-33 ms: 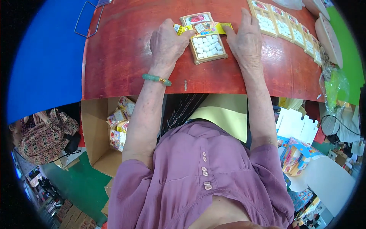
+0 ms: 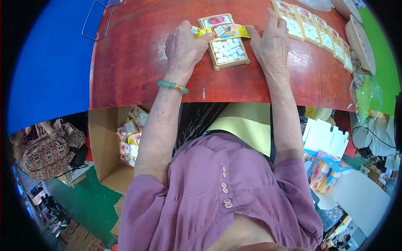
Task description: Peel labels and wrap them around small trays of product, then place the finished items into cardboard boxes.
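Note:
On the red table lies a shallow light-wood tray (image 2: 228, 62) filled with white rounded blocks, a fruit picture at its far end. A yellow printed paper band (image 2: 232, 30) stretches across its middle. My left hand (image 2: 183, 47) is closed on the band's left part, its thumb lying over the strip. At the other side, my right hand (image 2: 270, 47) touches the band's right end with its thumb. The other right fingers point away from me, apart from the thumb. The undersides of the band and tray are hidden.
Several similar filled trays (image 2: 310, 31) stand in a row at the far right of the table (image 2: 138, 62). Beside them is a pale pink basin (image 2: 361, 46). A cardboard box (image 2: 102, 142) with small printed packs sits below left; a person in patterned clothing is further left.
My right hand has shifted slightly to the right, so its thumb covers less of the band. My left hand and the tray look unmoved.

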The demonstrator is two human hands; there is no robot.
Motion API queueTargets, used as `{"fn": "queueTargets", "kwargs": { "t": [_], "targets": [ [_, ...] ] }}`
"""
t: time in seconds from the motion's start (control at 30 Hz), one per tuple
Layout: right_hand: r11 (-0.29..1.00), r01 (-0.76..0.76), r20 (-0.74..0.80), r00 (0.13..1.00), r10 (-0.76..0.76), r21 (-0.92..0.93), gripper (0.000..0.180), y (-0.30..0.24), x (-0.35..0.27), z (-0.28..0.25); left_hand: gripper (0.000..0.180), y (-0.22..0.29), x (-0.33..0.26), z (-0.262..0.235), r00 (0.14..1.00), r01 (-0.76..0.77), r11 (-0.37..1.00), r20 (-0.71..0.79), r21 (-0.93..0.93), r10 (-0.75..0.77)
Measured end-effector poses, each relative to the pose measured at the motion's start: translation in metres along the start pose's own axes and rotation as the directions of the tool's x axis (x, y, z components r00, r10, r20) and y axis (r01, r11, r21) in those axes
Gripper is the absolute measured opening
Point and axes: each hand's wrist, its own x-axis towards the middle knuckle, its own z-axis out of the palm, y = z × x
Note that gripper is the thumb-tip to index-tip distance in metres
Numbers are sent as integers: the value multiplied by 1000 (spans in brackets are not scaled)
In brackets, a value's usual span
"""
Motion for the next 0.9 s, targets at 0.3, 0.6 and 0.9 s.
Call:
{"fn": "queueTargets", "kwargs": {
  "t": [0.3,0.6,0.9],
  "targets": [
    [991,-132,243,960,137,-35,77,-27,-9,-1,49,-1,-2,8,1000,-9,1000,4,-13,9],
    [973,-229,265,939,220,6,67,-29,-15,4,47,0,-11,0,999,-50,999,7,-1,50],
    [999,31,62,998,-28,-40,48,-5,-48,4,45,3,-35,-1,998,-70,996,0,59,70]
  ]
}}
